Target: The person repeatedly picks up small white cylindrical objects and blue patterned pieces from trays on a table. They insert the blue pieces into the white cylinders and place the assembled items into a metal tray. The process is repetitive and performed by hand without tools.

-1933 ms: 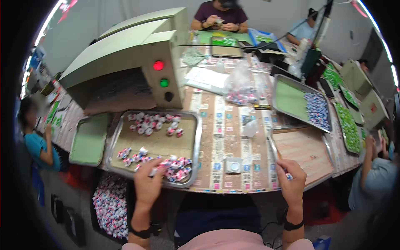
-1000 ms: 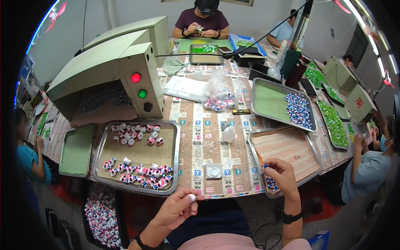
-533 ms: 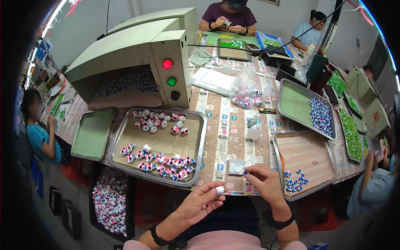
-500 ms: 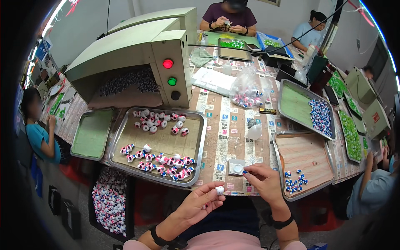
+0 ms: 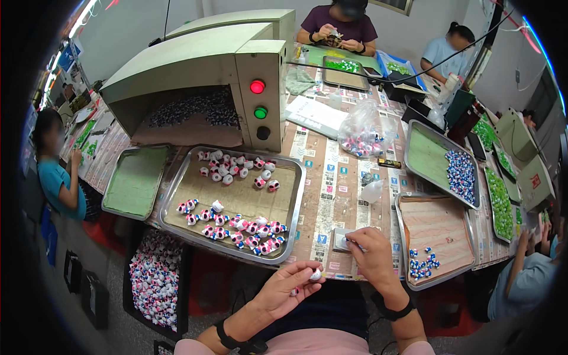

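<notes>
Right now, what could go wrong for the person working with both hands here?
The white piece pinched in the left hand could slip and fall, since it is held around the near edge of the table. The right hand, its fingertips at the small pale block, might nudge it. The right forearm might also bump the tray of blue-and-white pieces close beside it.

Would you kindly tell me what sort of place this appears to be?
It looks like a small assembly workshop, judging by the tray of little figures, the boxy machine and another person doing handwork.
</notes>
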Action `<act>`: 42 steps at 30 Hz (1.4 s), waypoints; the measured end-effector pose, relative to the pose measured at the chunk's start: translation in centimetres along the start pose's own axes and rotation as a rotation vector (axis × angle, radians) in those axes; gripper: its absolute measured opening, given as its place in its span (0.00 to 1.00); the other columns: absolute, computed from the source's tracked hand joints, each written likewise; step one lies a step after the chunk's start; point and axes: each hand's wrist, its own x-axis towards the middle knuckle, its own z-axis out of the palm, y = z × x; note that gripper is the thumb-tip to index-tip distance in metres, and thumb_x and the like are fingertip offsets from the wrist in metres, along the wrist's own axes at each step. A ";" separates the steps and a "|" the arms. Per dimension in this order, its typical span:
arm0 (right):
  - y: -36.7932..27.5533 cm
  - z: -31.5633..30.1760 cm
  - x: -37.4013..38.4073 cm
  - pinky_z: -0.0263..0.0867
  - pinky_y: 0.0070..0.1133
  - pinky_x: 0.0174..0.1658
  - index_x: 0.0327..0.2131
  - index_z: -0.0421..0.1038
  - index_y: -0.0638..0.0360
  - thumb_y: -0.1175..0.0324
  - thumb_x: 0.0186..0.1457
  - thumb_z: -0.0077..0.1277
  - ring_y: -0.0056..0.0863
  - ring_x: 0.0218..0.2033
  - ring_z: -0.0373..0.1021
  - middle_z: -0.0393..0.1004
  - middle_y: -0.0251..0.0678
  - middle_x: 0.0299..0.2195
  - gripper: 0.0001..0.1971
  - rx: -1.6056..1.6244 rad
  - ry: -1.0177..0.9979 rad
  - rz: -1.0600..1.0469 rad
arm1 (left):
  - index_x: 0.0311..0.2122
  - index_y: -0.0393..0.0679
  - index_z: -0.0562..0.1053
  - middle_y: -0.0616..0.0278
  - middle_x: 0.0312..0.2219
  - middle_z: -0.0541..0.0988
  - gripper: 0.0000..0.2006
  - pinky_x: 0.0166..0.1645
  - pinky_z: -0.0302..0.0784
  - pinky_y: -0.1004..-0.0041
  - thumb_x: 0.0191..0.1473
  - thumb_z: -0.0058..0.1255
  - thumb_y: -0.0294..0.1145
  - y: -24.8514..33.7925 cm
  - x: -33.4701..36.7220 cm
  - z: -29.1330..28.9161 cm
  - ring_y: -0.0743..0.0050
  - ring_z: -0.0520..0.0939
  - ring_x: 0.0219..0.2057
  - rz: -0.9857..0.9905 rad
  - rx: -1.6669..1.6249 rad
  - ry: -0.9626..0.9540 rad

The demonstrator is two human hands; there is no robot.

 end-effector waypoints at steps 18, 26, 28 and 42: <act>-4.6 -1.5 -4.2 0.69 0.15 0.34 0.39 0.79 0.60 0.74 0.51 0.59 0.20 0.33 0.72 0.77 0.37 0.35 0.10 0.719 -0.120 0.274 | 0.48 0.39 0.72 0.60 0.43 0.76 0.15 0.54 0.73 0.77 0.54 0.54 0.19 -1.2 1.0 0.4 0.76 0.76 0.47 0.050 0.144 0.010; -4.2 -1.7 -4.6 0.67 0.15 0.33 0.41 0.79 0.57 0.72 0.52 0.59 0.19 0.31 0.71 0.77 0.37 0.33 0.12 0.672 -0.176 0.270 | 0.46 0.36 0.74 0.58 0.43 0.77 0.15 0.52 0.75 0.76 0.51 0.55 0.17 -1.9 0.8 0.2 0.74 0.78 0.45 0.147 0.267 0.047; -4.1 -1.7 -4.6 0.67 0.16 0.33 0.42 0.79 0.56 0.72 0.52 0.59 0.21 0.30 0.71 0.77 0.37 0.32 0.12 0.638 -0.175 0.210 | 0.46 0.36 0.74 0.57 0.42 0.78 0.16 0.51 0.75 0.76 0.51 0.55 0.16 -1.8 0.7 0.4 0.74 0.78 0.44 0.139 0.289 0.040; -1.6 -5.6 -3.4 0.69 0.21 0.36 0.38 0.77 0.65 0.76 0.50 0.58 0.28 0.35 0.74 0.78 0.41 0.35 0.10 0.331 0.106 0.243 | 0.41 0.39 0.77 0.56 0.37 0.79 0.13 0.36 0.75 0.74 0.48 0.54 0.18 8.5 -0.7 0.1 0.67 0.79 0.35 1.049 1.569 0.412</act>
